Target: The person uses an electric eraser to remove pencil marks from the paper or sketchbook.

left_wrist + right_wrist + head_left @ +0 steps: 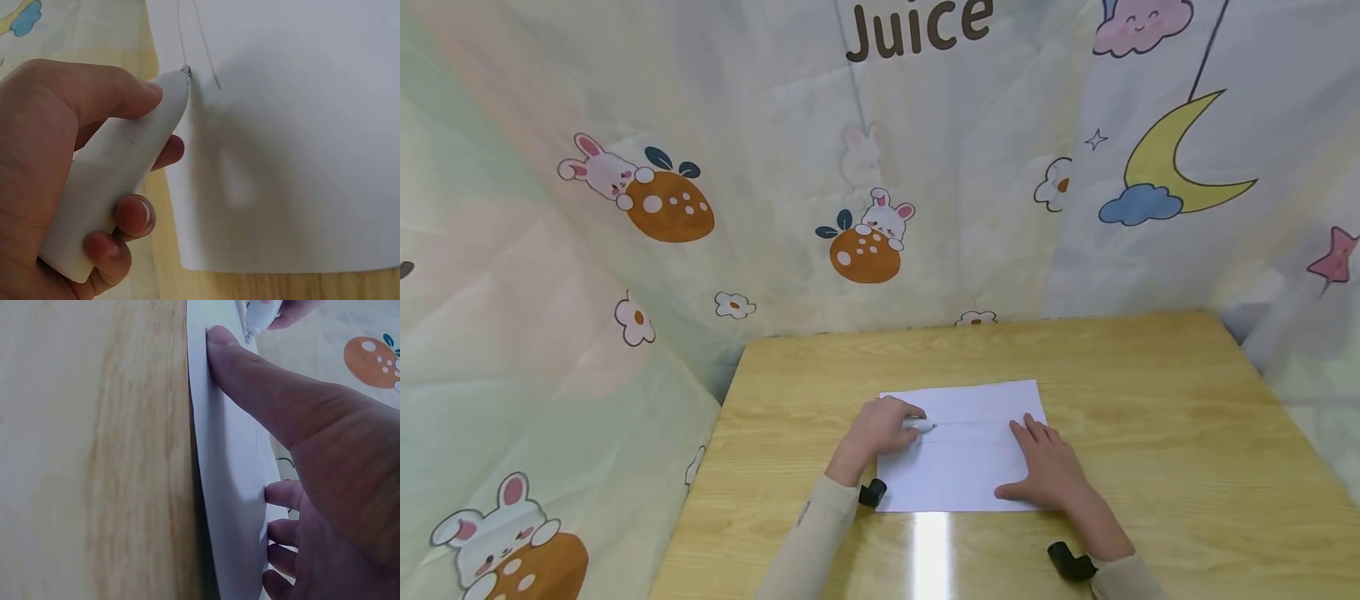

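Observation:
A white sheet of paper (962,475) lies on the table with two thin, roughly parallel lines across it. My left hand (880,427) grips a thick white pen-shaped tool (103,172) over the paper's left part. The tool's small metal tip (185,70) meets the end of one line in the left wrist view; the second line ends close beside it. Spread fingers of my right hand (1048,468) rest on the sheet's right side, holding no object. In the right wrist view, its thumb (240,359) presses the paper near the edge, which lifts slightly off the wood.
The light wooden table (1165,433) extends around the sheet on all sides. Behind it and to the left hangs a printed cloth (775,167) with rabbits and flowers. Black wrist devices (1070,562) sit at both wrists.

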A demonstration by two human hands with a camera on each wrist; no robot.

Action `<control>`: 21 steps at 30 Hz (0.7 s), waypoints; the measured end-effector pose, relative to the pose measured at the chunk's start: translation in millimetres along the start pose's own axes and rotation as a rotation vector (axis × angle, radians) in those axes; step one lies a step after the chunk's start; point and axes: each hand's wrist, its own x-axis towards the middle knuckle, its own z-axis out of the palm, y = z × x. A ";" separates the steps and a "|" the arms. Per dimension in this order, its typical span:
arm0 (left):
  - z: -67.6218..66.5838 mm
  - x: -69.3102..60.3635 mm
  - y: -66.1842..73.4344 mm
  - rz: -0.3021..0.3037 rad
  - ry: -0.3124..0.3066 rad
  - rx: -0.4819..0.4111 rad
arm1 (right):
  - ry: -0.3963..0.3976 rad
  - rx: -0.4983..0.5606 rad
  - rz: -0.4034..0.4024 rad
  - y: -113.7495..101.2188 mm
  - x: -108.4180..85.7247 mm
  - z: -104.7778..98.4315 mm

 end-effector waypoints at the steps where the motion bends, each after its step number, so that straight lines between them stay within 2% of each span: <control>1: -1.4 1.6 -0.3 -0.008 0.015 0.000 | 0.004 -0.004 0.000 0.2 1.4 -1.7; 3: -2.6 3.3 -0.2 -0.018 0.036 0.006 | -0.001 -0.011 0.001 0.3 2.9 -4.8; 7: 1.7 0.4 2.6 -0.006 0.015 -0.015 | -0.039 -0.002 0.015 -0.8 -2.6 -6.7; 11: 9.5 -4.1 3.8 0.012 -0.011 -0.051 | -0.043 0.010 0.027 -1.9 -10.7 -4.7; 15: 10.8 -1.1 0.1 -0.004 0.011 -0.060 | -0.020 0.007 0.023 -0.1 -8.6 -3.3; 21: 5.4 0.4 -2.3 -0.034 0.052 -0.032 | 0.007 -0.017 -0.003 3.5 -0.5 -0.1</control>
